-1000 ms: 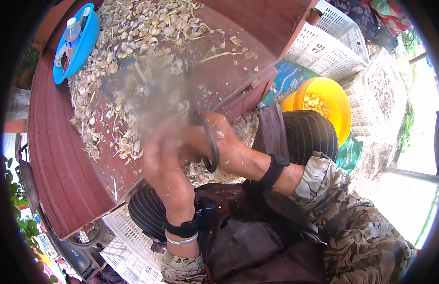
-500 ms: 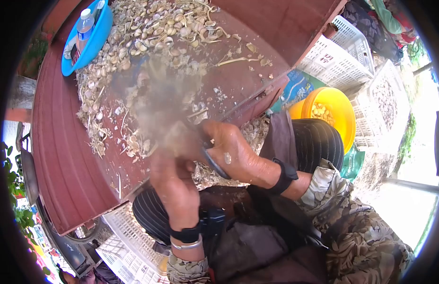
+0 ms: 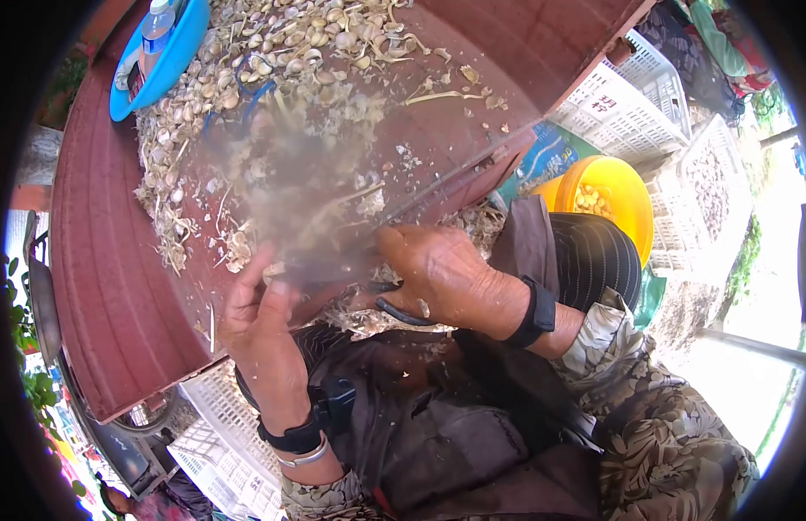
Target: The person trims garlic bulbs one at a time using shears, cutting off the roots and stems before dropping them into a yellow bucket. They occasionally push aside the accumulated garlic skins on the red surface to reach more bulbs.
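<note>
My left hand (image 3: 268,339) is over the near edge of the red table, its thumb and fingers closed on a small pale piece, seemingly a garlic clove (image 3: 274,273). To its right my right hand (image 3: 446,276) is wrapped round a tool with dark curved handles (image 3: 403,313); the tool's far end is hidden by a blurred smudge on the lens. The two hands are apart. Beyond them many garlic cloves (image 3: 173,165) and dry skins lie on the red table (image 3: 116,260).
A blue basin (image 3: 173,65) holding a bottle (image 3: 157,35) stands at the far left. At the right are a yellow bucket (image 3: 642,204) with peeled cloves and white crates (image 3: 620,108). Another white crate (image 3: 221,408) is at the lower left. Skins cover my lap's edge.
My left hand has moved left, away from my right hand, and now shows a small pale piece at its fingertips. My right hand has shifted slightly right and down.
</note>
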### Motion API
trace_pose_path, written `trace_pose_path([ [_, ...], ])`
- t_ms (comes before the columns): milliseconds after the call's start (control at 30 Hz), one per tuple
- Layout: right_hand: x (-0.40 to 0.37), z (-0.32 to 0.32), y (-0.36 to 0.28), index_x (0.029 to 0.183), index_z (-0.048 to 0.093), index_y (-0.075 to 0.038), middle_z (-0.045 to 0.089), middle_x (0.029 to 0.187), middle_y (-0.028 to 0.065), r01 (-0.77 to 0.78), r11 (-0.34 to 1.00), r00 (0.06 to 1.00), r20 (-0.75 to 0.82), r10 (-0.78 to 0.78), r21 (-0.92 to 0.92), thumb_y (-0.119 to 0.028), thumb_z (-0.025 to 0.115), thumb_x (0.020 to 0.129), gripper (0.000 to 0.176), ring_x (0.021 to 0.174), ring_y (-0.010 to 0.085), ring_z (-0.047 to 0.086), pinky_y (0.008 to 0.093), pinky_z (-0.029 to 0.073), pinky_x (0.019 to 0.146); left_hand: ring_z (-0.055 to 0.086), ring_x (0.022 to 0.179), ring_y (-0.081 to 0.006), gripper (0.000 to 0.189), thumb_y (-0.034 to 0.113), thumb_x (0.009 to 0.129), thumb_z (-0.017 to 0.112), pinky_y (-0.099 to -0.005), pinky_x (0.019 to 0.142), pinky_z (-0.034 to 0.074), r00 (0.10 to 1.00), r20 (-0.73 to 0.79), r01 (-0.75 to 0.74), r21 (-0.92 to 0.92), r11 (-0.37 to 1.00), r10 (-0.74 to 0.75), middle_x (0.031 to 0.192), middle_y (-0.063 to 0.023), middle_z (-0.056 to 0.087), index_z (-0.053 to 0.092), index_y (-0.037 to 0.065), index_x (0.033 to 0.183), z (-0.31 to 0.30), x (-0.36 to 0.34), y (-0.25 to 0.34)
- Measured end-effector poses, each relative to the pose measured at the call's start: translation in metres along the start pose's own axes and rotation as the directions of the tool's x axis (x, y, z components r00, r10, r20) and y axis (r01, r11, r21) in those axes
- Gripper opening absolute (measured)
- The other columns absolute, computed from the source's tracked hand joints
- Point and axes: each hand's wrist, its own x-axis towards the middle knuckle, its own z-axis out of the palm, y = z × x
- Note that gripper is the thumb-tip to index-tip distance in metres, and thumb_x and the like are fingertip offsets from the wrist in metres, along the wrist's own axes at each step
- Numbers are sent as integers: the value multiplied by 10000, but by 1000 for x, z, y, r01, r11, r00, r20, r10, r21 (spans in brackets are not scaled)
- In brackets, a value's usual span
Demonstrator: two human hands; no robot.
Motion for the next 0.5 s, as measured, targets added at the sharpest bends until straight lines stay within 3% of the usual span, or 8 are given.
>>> trace_pose_path([
  [167, -3, -3, 1, 955, 511, -26, 603, 738, 208, -31, 999, 989, 147, 27, 20, -334, 712, 756, 418, 757, 436, 591, 499, 456, 632, 600, 882, -110, 323, 26, 870, 625, -218, 781, 488, 997, 42, 69, -9, 998, -69, 1068, -81, 632, 575, -35, 1183, -9, 2, 3],
  [367, -5, 3, 7, 1027, 543, -48, 605, 754, 212, 49, 998, 988, 145, -55, 47, -297, 685, 783, 377, 775, 420, 598, 486, 463, 641, 607, 879, -126, 319, 20, 858, 644, -228, 780, 509, 985, 112, 152, -179, 972, -134, 1071, -85, 633, 582, -30, 1167, -30, 9, -8],
  [467, -3, 7, 5, 796, 591, 21, 607, 754, 230, 35, 985, 988, 145, -60, 171, -345, 711, 777, 386, 790, 446, 587, 471, 469, 641, 582, 850, -80, 316, 63, 836, 688, -209, 767, 481, 991, 71, 129, -188, 974, -117, 1008, -35, 643, 612, 1, 1137, -30, 8, -9],
  [500, -2, 11, 5, 863, 603, 3, 609, 737, 209, 79, 974, 986, 128, -107, 212, -356, 702, 791, 379, 741, 407, 598, 444, 466, 611, 584, 851, -82, 312, 60, 838, 686, -210, 766, 482, 992, 62, 124, -202, 971, -114, 1006, -35, 643, 614, 5, 1136, -32, 8, -11],
])
